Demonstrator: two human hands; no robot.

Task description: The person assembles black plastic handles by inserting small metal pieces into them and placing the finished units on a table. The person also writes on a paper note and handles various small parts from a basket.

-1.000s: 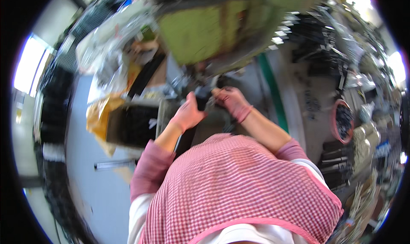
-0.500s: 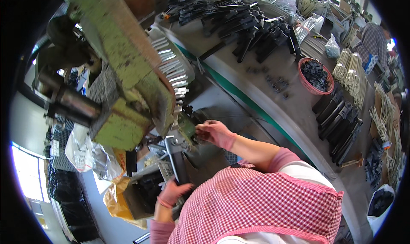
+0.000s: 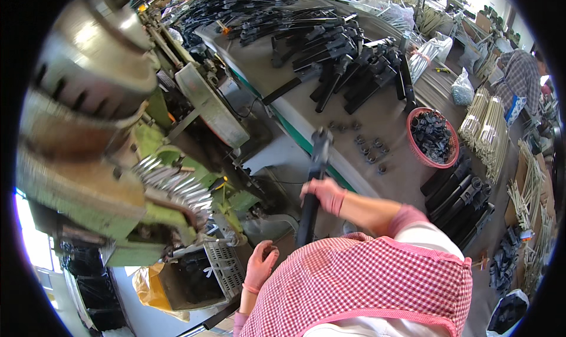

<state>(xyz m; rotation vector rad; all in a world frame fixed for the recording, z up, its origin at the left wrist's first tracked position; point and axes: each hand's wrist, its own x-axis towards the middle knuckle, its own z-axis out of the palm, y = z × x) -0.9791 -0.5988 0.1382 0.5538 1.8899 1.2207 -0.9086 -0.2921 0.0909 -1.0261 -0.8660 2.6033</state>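
My right hand (image 3: 325, 196) is closed around a black tube (image 3: 306, 226) with a jointed fitting (image 3: 321, 145) at its upper end. The tube stands out in front of my apron, tilted slightly, between the press machine and the long table. Lower and to the left, my left hand (image 3: 259, 267) is close to the apron's edge. Its fingers are bent but apart from the thumb, and nothing shows in it. Nearest to that hand is a grey plastic crate (image 3: 223, 267).
A green press machine (image 3: 127, 251) with a row of shiny metal strips (image 3: 177, 186) fills the left. On the long table (image 3: 377, 186) lie black tubes (image 3: 348, 77), small dark fittings (image 3: 370, 150) and a red basket (image 3: 411, 141) of black parts. Another person (image 3: 519, 77) bends at far right.
My right hand has moved away from the machine to the right and now grips the black tube. My left hand has come nearer the apron. The view has turned, shifting the machine left.
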